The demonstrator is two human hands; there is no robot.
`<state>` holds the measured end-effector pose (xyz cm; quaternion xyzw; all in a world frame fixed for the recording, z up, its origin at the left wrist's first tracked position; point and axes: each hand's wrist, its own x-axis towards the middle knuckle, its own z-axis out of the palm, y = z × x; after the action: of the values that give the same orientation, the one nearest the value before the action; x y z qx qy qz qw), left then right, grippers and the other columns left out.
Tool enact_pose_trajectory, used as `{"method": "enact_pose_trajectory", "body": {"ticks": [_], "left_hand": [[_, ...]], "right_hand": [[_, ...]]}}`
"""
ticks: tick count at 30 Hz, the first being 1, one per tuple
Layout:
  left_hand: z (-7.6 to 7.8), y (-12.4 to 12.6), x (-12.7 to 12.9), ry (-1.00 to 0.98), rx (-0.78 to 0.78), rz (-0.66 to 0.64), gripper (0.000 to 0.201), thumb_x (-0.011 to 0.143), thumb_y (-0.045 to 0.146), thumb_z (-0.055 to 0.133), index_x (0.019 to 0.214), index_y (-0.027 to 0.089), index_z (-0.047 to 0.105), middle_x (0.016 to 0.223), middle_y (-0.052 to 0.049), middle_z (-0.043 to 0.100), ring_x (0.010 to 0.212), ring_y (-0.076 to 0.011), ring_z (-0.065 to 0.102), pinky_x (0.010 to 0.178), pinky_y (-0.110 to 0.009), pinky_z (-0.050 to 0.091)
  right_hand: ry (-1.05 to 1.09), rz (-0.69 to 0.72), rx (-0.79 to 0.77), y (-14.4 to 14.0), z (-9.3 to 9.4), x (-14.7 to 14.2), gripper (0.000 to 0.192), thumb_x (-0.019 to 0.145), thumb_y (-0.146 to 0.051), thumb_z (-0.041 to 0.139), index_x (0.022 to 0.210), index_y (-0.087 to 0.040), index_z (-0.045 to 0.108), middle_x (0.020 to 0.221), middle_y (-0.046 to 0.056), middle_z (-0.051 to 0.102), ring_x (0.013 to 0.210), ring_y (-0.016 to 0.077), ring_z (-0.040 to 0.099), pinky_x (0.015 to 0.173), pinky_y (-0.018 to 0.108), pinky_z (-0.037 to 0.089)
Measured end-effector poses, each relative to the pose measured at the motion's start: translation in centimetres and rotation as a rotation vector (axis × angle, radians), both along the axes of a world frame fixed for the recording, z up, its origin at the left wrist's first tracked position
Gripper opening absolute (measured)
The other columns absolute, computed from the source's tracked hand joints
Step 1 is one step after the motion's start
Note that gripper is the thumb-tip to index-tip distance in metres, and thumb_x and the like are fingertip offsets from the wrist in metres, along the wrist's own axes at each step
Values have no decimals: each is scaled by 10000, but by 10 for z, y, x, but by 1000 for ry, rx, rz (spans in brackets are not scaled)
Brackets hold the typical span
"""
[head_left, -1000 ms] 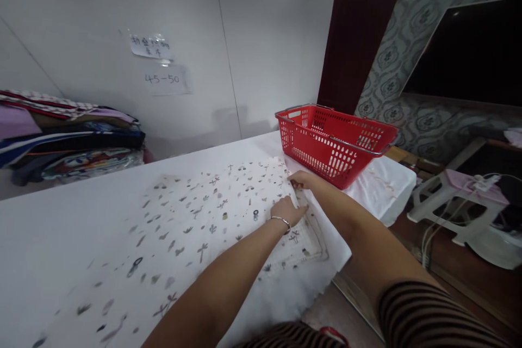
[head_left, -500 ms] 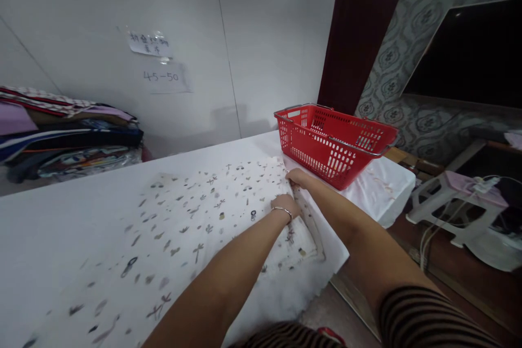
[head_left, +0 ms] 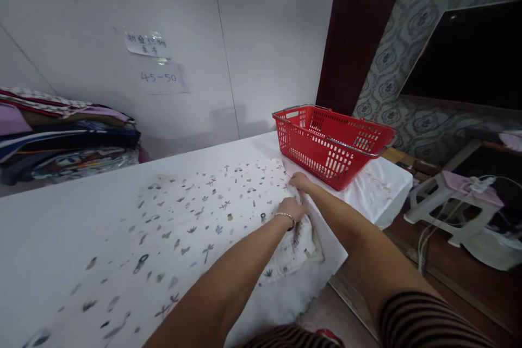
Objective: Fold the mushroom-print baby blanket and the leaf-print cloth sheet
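Observation:
A thin white cloth (head_left: 191, 223) printed with small palm trees, leaves and rings lies spread over the white-covered table. Its right end is folded and rumpled near the table's front edge. My left hand (head_left: 290, 210), with a bracelet at the wrist, is closed on the cloth by this rumpled end, the fingertips partly hidden. Just beyond it, my right hand (head_left: 300, 181) pinches the cloth's right edge, close to the red basket.
A red plastic basket (head_left: 314, 155) with metal handles stands on the white table cover (head_left: 53, 228) at the right. Folded clothes (head_left: 69, 136) are piled at the left. Paper signs (head_left: 159, 77) hang on the wall. A plastic stool (head_left: 460, 201) with cables stands right of the table.
The printed cloth has shifted to the right along the table, drawn toward its gathered right end. Both hands have moved slightly to the right, still on the cloth.

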<state>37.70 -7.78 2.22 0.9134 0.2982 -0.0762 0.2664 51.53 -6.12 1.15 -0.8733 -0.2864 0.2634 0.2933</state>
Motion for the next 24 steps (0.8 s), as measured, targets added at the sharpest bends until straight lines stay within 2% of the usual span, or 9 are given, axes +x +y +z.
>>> {"method": "enact_pose_trajectory", "body": {"ticks": [5, 9, 11, 13, 16, 18, 20, 21, 24], "left_hand": [[1, -8, -19, -125, -10, -14, 410, 798, 448, 431, 913, 139, 675, 972, -135, 678, 941, -238, 614, 778, -292, 450], [13, 0, -63, -313, -58, -103, 303, 800, 403, 462, 937, 213, 654, 973, -25, 685, 884, -174, 617, 788, -253, 453], [18, 16, -99, -330, -85, -81, 310, 811, 422, 445, 951, 230, 646, 973, -1, 683, 857, -155, 618, 772, -239, 458], [21, 40, -142, -289, -41, -8, 354, 819, 452, 416, 978, 229, 641, 974, -13, 679, 849, -168, 618, 754, -256, 468], [22, 87, -215, -167, 123, 190, 437, 828, 467, 377, 1110, 213, 595, 1090, -56, 640, 917, -209, 605, 771, -300, 475], [21, 118, -265, -84, 317, 325, 449, 828, 437, 380, 1133, 171, 572, 1192, -85, 586, 1023, -251, 563, 864, -347, 442], [17, 143, -313, 11, 468, 431, 502, 824, 469, 380, 1165, 139, 544, 1282, -108, 517, 1154, -290, 468, 956, -403, 378], [15, 152, -334, 82, 496, 496, 539, 818, 489, 377, 1184, 121, 525, 1300, -126, 496, 1170, -306, 447, 958, -424, 372], [7, 161, -384, 219, 380, 638, 699, 796, 571, 360, 1269, 63, 439, 1333, -188, 442, 1174, -329, 443, 924, -440, 395]], "right_hand": [[13, 15, -43, -5, 8, -4, 93, 696, -209, 653, 696, -131, 603, 449, -7, 488, 483, 153, 530, 437, 216, 412], [91, 50, -30, -31, 15, -11, 227, 743, -323, 643, 819, -112, 611, 527, 2, 539, 486, 142, 542, 454, 224, 437], [169, 51, 36, -53, 15, -19, 325, 734, -340, 659, 969, -126, 588, 613, 3, 579, 509, 129, 550, 466, 219, 444], [271, 34, 111, -77, 14, -31, 492, 727, -342, 671, 1151, -160, 502, 682, -1, 601, 533, 120, 554, 478, 215, 449], [397, 29, 159, -113, 11, -53, 686, 723, -363, 676, 1307, -213, 349, 759, 4, 620, 563, 121, 566, 491, 220, 460], [419, 39, 159, -133, 8, -67, 732, 722, -392, 671, 1338, -238, 306, 817, 17, 631, 574, 127, 576, 495, 230, 469], [364, 45, 128, -148, 5, -78, 762, 726, -414, 657, 1362, -251, 271, 865, 32, 633, 562, 129, 577, 489, 238, 470], [298, 51, 101, -154, 3, -82, 778, 727, -417, 650, 1375, -248, 254, 886, 42, 632, 556, 129, 575, 486, 240, 467], [17, 69, 6, -167, -3, -91, 796, 741, -441, 618, 1400, -195, 246, 920, 74, 631, 602, 148, 587, 531, 250, 466]]}}
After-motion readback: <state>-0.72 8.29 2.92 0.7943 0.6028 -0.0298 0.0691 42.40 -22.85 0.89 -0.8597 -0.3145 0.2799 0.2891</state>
